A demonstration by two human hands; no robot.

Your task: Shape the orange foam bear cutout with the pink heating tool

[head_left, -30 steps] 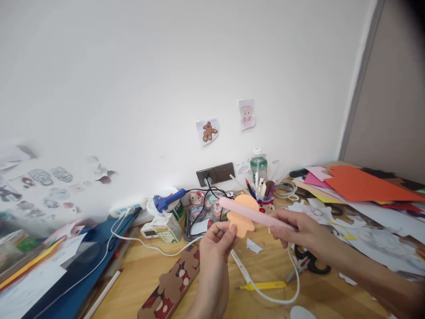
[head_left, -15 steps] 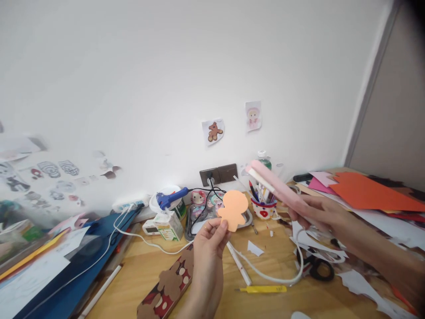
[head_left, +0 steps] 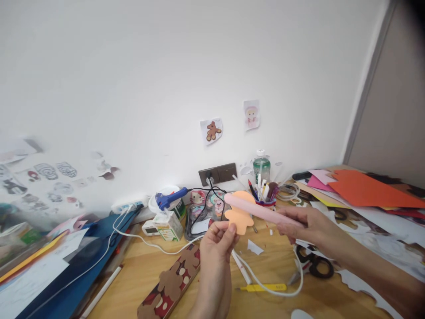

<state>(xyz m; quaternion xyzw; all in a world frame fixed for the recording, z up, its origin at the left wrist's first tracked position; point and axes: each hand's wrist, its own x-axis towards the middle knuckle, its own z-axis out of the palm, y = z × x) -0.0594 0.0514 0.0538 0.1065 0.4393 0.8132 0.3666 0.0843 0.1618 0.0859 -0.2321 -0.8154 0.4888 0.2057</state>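
Above a cluttered craft bench [head_left: 159,274], the left hand [head_left: 217,241] pinches an orange paper figure [head_left: 239,216] at its lower edge, just in front of the pen cup [head_left: 264,201]. The right hand [head_left: 299,223] is closed around a corded pink tool [head_left: 259,209], laid across the cutout. Its trailing cord [head_left: 282,290] could snag the scissors [head_left: 315,265] beneath, jerking the tool and creasing the paper.

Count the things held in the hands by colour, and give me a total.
Orange: 1, the figure-shaped paper cutout, pinched by the left hand.
Pink: 1, the long corded tool, gripped by the right hand and laid across the cutout's upper part.
Total: 2
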